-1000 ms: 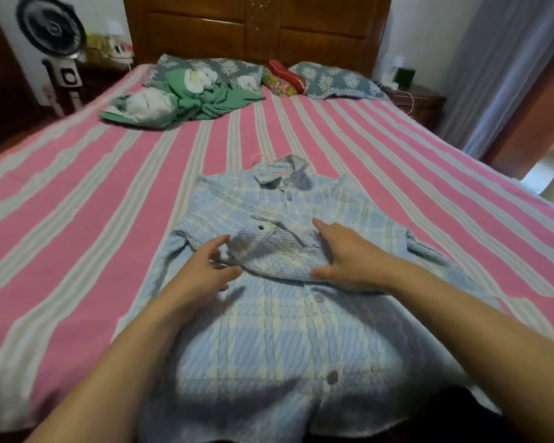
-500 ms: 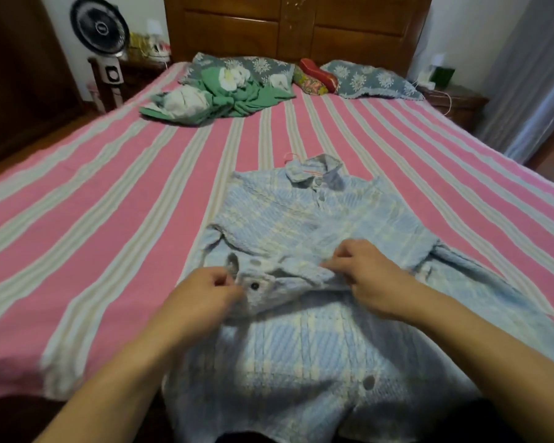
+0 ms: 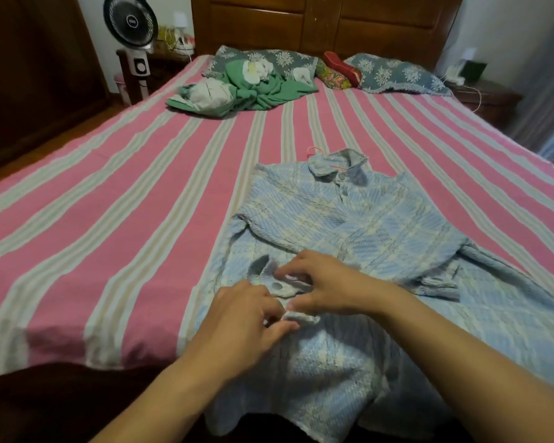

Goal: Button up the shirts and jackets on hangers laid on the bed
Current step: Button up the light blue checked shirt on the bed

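Bed (image 3: 141,238) fills most of frame, pink sheet with pale stripes running from headboard toward the lower edge. Wooden headboard (image 3: 327,24) along top centre. Blue-and-white plaid shirt (image 3: 381,238) lies flat on the bed, centre to lower right, collar pointing up-frame, hem hanging over the near bed edge at the bottom. Pink hanger hook (image 3: 314,150) pokes out just left of the collar. Top collar buttons look fastened; lower front is bunched up at frame centre.

Green and white bundle of clothes (image 3: 237,87) in the upper middle, touching the left of two grey-blue floral pillows (image 3: 394,75) against the headboard. Red patterned item (image 3: 341,73) sits between the pillows. Black fan (image 3: 130,22) on a stand in the upper left, beside the bed. Nightstand (image 3: 490,94) at upper right, off the bed.

Left hand (image 3: 243,324), lower centre, fingers curled, grip pinching the folded shirt edge. Right hand (image 3: 327,282), just above and right of it, fingers curled, grip pinching the same bunched placket. Both hands nearly touching. One grey button (image 3: 276,285) visible on the fabric between them, near the right fingertips. Fingertips slightly blurred; cannot tell if the button is through a hole.
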The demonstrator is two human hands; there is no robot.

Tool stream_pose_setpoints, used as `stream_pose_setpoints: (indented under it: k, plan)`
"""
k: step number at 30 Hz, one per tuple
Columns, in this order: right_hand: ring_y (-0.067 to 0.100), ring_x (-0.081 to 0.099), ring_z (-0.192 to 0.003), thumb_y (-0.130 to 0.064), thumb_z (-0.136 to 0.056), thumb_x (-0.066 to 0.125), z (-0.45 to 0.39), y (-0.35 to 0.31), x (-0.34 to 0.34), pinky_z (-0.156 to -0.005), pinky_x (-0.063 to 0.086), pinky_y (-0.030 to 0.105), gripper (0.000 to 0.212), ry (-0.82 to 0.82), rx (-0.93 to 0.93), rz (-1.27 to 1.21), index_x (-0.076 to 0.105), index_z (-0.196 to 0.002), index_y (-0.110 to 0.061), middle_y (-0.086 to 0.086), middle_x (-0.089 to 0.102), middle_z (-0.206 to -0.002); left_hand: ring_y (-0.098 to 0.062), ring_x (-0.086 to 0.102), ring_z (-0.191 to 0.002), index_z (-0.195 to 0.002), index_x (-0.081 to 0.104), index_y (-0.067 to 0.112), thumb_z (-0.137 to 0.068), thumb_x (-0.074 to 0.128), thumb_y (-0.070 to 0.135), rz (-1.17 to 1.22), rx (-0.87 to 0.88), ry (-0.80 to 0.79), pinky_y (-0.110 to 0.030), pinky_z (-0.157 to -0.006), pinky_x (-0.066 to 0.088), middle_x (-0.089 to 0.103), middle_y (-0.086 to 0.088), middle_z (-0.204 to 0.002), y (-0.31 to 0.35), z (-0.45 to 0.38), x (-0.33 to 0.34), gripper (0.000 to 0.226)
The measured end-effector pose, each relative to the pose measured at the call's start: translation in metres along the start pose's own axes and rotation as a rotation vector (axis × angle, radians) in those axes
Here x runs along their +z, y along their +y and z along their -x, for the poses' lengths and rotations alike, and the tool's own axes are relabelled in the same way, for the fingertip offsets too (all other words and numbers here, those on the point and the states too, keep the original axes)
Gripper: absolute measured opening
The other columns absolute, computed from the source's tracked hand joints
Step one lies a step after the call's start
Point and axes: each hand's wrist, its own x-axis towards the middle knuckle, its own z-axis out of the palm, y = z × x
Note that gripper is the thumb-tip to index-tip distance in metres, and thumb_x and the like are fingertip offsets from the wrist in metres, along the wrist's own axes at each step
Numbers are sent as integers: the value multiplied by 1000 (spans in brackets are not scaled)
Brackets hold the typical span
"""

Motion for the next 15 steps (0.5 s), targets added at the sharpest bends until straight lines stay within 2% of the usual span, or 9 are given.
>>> stream_pose_setpoints:
  k: [3,5,6,8,10,12,15]
  plan:
    - [-2,49,-84,-45,-91,69,1,2,3,-77,39,22,37,90,-50,49,69,-125,-33,-15,52,-104,-15,53,-76,-60,56,24,-77,36,77,44,-78,-86,-36,-73,45,55,8,-65,2,-2,-3,59]
    - [1,51,-83,-43,-97,62,2,3,7,-74,42,24,28,129,-87,110,72,-119,-30,-12,57,-104,-16,55,-72,-65,58,16,-82,42,73,85,-139,-80,-36,-68,45,59,1,-65,6,-2,-5,61]
    - [3,53,-82,-40,-99,59,1,2,7,-72,44,27,24,191,-83,113,74,-113,-27,-10,60,-100,-15,56,-69,-69,60,16,-88,50,66,114,-186,-53,-36,-66,45,60,1,-65,7,-1,-5,55]
    - [6,53,-71,-28,-101,56,-1,-1,4,-65,41,30,21,417,44,-50,72,-91,-18,-4,62,-84,-14,57,-65,-71,61,17,-95,62,48,187,-318,18,-36,-65,45,61,1,-64,12,-1,-8,39]
    - [2,48,-60,-19,-100,56,1,-5,-5,-58,37,20,23,677,211,-334,65,-79,-14,-2,59,-72,-11,55,-58,-72,64,14,-95,65,40,311,-447,74,-31,-60,44,62,-1,-62,18,-6,-13,34]
    - [0,52,-63,-18,-98,61,9,-16,-8,-57,39,13,16,799,189,-482,67,-84,-15,-4,62,-74,-8,48,-47,-72,66,6,-95,66,35,499,-554,79,-22,-50,38,58,2,-54,22,-13,-19,36]
    - [2,60,-79,-15,-93,65,18,-33,8,-69,42,11,9,750,28,-340,70,-90,-22,-11,64,-83,-15,43,-43,-77,65,1,-96,66,21,933,-724,70,-23,-45,33,53,0,-57,21,-21,-28,27]
